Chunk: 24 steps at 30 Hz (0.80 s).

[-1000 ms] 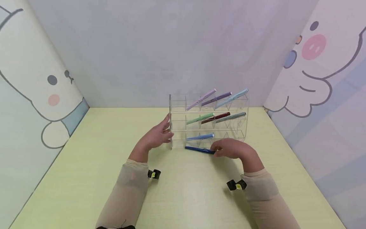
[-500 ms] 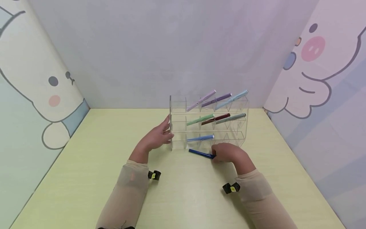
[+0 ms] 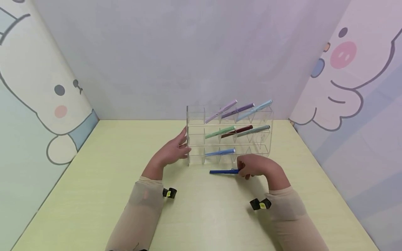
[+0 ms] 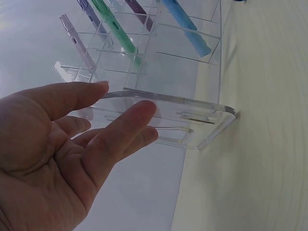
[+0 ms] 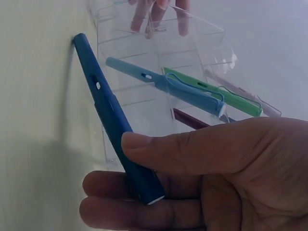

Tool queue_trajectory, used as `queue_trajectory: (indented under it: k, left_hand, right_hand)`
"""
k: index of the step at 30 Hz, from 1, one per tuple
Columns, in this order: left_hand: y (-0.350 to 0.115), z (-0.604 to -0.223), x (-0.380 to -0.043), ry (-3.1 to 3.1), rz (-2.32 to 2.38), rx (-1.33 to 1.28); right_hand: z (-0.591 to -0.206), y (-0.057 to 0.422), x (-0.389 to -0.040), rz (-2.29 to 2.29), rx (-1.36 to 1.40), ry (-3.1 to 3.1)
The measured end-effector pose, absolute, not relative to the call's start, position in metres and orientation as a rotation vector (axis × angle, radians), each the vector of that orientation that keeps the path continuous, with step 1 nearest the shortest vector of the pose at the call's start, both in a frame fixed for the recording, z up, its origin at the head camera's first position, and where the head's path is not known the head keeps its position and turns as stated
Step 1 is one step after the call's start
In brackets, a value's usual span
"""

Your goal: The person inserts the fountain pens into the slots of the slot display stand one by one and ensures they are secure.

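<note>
My right hand [image 3: 255, 165] pinches a dark blue pen [image 5: 113, 113] between thumb and fingers at its white-tipped end. The pen's other end points left, low in front of a clear acrylic pen rack [image 3: 196, 139], near the table. My left hand [image 3: 171, 150] rests against the rack's left side panel [image 4: 192, 108], its fingers fairly straight on the outer face and the thumb near the edge. A light blue pen [image 3: 220, 152] lies in the bottom tier. Green [image 3: 220, 132], dark red [image 3: 237, 131] and grey-green pens [image 3: 254, 130] fill part of the middle tier.
The top tier holds a lilac pen [image 3: 221, 111], a purple pen [image 3: 237, 111] and a pale blue pen [image 3: 255, 110]. The rack stands on a light wooden table [image 3: 201, 216], before a grey back wall [image 3: 188, 62]. Cartoon-printed walls flank both sides.
My right hand has drawn the dark blue pen slightly toward me and to the right, and the pen now lies more level across the view. The left hand stays at the rack's side.
</note>
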<state>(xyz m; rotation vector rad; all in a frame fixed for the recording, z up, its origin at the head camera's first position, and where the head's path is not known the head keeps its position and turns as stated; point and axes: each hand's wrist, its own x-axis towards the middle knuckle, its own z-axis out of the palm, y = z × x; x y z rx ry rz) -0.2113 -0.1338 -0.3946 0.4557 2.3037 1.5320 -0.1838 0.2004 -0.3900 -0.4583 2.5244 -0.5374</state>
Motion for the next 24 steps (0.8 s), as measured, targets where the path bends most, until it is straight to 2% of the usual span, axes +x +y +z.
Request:
queue_trajectory:
  k: [14, 24]
  left_hand:
    - [-0.134, -0.395, -0.21, 2.299, 1.545, 0.462]
    - [-0.135, -0.396, -0.211, 2.301, 1.534, 0.464]
  right_hand:
    - [-0.371, 0.226, -0.19, -0.955, -0.73, 2.516]
    - [-0.352, 0.253, -0.184, -1.124, -0.658, 2.564]
